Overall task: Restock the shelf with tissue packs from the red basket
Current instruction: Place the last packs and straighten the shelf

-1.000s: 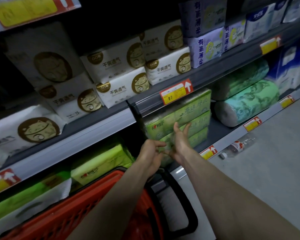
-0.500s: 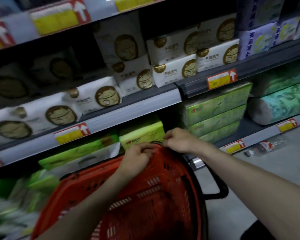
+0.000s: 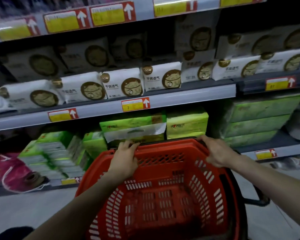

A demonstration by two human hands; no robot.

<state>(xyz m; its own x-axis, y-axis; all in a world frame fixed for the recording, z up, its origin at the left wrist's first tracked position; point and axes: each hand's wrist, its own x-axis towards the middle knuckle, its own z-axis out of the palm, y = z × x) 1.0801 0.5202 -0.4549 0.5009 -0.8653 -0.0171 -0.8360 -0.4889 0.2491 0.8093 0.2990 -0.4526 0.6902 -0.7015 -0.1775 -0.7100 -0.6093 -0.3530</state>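
The red basket fills the lower middle of the view, and I see no packs inside it. My left hand grips its far rim on the left. My right hand holds the far rim at the right corner. Just beyond the rim, green tissue packs stand on the low shelf, one with a white paper-like strip across its front. More green packs are stacked to the right.
White packs with a brown cat print line the shelf above. Small green packs are stacked at lower left beside a pink bag. A black basket handle juts right. Grey floor lies on both sides.
Both hands left the green packs on the shelf and came back onto the basket's far rim. The view swung left, bringing the basket into full view.
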